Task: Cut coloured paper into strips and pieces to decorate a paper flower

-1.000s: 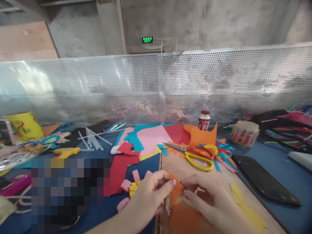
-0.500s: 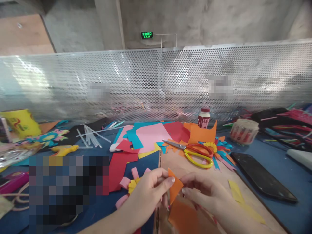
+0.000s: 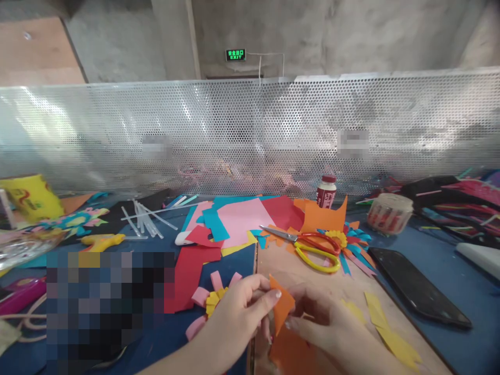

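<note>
Between my hands is a small folded piece of orange paper. My left hand pinches its left side, with the thumb lying on top. The fingers of my right hand are closed at its right edge; the fingertips are partly hidden behind it. Below, a larger orange paper piece lies on the brown board, partly covered by my hands. To the left of my left hand is a paper flower with pink loops and a yellow centre. Scissors with red and yellow handles lie beyond my hands.
A black phone lies at the right, near yellow paper scraps. Coloured paper sheets are piled at the back, beside a small bottle. Glue sticks and a yellow glue gun lie left. A perforated metal screen stands behind.
My right hand has shifted slightly left and down, closing nearer on the folded orange paper. The paper has tilted a little. My left hand keeps its pinch.
</note>
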`<state>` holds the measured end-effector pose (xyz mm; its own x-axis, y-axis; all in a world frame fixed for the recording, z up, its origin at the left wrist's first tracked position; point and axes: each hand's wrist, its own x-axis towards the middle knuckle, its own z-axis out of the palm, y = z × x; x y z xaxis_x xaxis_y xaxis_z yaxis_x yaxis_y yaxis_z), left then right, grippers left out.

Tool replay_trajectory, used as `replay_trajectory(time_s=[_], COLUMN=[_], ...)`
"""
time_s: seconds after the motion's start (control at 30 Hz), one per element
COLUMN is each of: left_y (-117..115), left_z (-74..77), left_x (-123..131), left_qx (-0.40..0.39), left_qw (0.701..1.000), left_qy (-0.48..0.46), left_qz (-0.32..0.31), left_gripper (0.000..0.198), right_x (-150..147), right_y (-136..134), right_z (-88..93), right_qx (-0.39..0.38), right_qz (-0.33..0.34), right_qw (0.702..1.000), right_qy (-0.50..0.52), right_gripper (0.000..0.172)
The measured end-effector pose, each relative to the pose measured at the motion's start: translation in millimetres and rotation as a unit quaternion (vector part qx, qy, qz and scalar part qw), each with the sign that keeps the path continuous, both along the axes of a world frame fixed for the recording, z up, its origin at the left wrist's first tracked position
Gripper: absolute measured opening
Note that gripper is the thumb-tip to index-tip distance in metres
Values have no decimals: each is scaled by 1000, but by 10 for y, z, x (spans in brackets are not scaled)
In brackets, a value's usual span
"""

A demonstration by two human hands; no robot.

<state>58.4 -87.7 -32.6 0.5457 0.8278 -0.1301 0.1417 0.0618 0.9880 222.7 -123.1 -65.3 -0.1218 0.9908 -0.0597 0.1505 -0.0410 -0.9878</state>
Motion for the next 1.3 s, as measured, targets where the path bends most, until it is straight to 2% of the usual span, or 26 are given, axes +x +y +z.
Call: replay_trajectory(time_s=[0.13, 0.23, 0.5, 0.63, 0.87, 0.97, 1.03, 1.1, 1.17, 1.23, 1.3], left_y=[5, 0, -2, -2, -31, -35, -36, -39, -44, -49, -51], left_z=[-34, -64, -11, -26, 37, -8, -26, -18, 2, 7, -12], left_x=[-12, -22, 7, 3, 8, 12, 14, 16, 15, 11, 4], left_qx=[-4, -6, -25, -28, -36, -28, -21, -23, -39, -54, -50], left_qw=[1000, 1000, 1000, 999, 997, 998, 998, 998, 997, 996, 996], left_qy=[-5, -3, 14, 10, 37, 28, 20, 19, 19, 17, 7], left_qz=[-6, -4, -5, -24, -53, -52, -58, -62, -63, -64, -68], left_gripper=[23, 24, 20, 21, 22, 21, 21, 22, 23, 26, 28], right_x=[21, 19, 6, 7, 10, 27, 63, 117, 173, 216, 241], right_y=[11, 3, -4, -5, -3, -8, -22, -38, -48, -50, -51], right_z=[-25, -33, -119, -83, -47, -14, 61, 163, 261, 332, 369], right_qx=[-9, -8, -19, -42, -58, 3, 103, 222, 311, 347, 356], right_qz=[-2, -2, 6, 6, 19, -21, -30, -4, 38, 72, 95], right_qw=[1000, 999, 996, 993, 989, 998, 994, 969, 929, 896, 878], right_qy=[15, 44, 85, 111, 137, 63, -21, -111, -197, -266, -307], right_gripper=[19, 24, 20, 21, 14, 18, 18, 14, 11, 13, 16])
